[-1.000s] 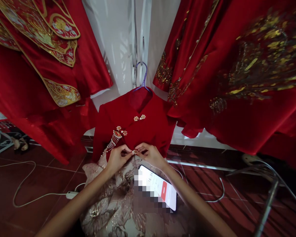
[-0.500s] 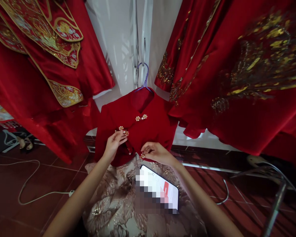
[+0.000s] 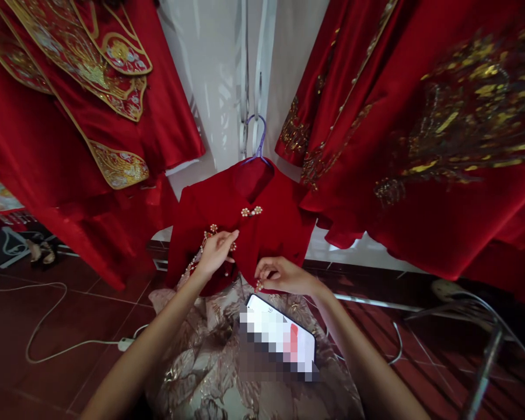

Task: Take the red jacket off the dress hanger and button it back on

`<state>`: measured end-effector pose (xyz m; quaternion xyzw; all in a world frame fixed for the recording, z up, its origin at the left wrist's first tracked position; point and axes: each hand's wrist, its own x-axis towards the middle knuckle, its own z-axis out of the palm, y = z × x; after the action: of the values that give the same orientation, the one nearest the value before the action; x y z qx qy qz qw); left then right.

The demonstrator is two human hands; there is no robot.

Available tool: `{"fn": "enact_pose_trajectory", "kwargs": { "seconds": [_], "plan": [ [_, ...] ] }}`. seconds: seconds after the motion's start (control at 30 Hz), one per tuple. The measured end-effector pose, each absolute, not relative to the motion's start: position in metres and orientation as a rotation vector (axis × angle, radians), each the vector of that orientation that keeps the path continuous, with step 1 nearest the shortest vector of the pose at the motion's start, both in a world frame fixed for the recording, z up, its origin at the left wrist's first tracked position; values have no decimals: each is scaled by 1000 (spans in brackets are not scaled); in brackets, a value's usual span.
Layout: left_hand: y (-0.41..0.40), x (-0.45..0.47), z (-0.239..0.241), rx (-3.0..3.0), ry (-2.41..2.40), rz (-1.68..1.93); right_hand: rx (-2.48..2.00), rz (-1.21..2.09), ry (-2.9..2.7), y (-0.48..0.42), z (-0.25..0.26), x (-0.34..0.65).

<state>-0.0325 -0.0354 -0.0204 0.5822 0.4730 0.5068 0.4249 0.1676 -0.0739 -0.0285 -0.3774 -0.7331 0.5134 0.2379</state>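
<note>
A small red jacket (image 3: 271, 233) hangs on a purple hanger (image 3: 257, 140) in front of me, with pearl flower clasps (image 3: 251, 212) near its collar. My left hand (image 3: 216, 252) pinches the jacket's front flap beside a beaded tassel brooch (image 3: 210, 232). My right hand (image 3: 282, 274) is closed on the lower edge of the jacket, pinching a small pearl clasp (image 3: 259, 285). Below the jacket spreads a pale gold-patterned skirt (image 3: 201, 361). A lit phone (image 3: 284, 341) lies on that skirt under my right wrist.
Large red embroidered robes hang at the left (image 3: 70, 116) and right (image 3: 420, 128). A white cable and plug (image 3: 125, 344) trail over the dark red tiled floor. Shoes (image 3: 39, 252) stand at far left. A metal stand (image 3: 481, 361) rises at the lower right.
My hands were together on the lowest clasp; the left hand has since risen to the flap beside the brooch, and the right hand has drawn the lower edge slightly right and down.
</note>
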Motion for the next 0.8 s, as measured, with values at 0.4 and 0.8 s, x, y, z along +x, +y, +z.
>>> {"fn": "enact_pose_trajectory", "kwargs": {
  "seconds": [0.4, 0.8],
  "plan": [
    [2, -11, 44, 2759, 1335, 1095, -1163, 1483, -2147, -81, -1, 208],
    [12, -16, 50, 2902, 1058, 1274, -1182, 593, -2251, -94, 37, 202]
  ]
}}
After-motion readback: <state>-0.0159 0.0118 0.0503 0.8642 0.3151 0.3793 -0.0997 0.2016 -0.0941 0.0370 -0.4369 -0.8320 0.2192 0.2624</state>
